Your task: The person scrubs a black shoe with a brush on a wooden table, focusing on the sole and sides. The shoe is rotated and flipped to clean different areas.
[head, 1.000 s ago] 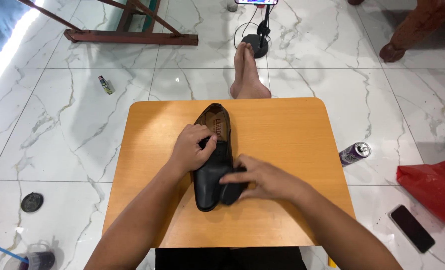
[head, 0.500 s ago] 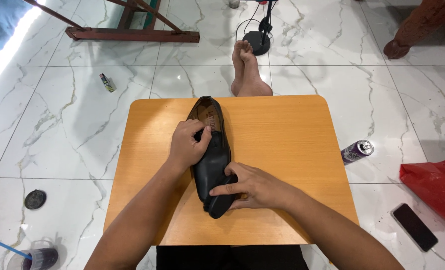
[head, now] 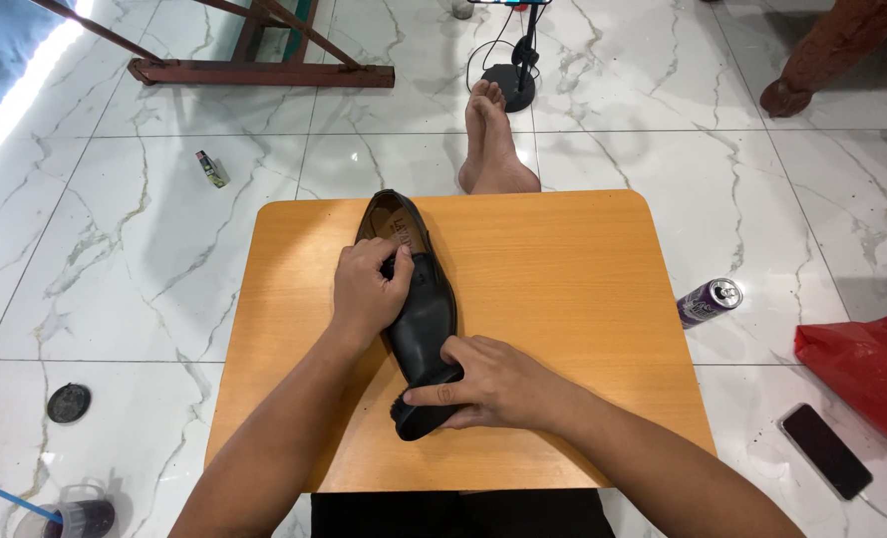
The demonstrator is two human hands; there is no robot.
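2 hands on black shoe [head: 419,299], left hand [head: 366,291] gripping its opening, right hand [head: 488,387] pressing brush [head: 419,418] to toe

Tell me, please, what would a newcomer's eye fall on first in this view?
First, the black leather shoe lying near the middle of the orange wooden table. The left hand grips it at the opening, while the right hand presses a dark brush at its toe. Next, the bare feet on the marble floor beyond the table, and the purple can lying to the right.
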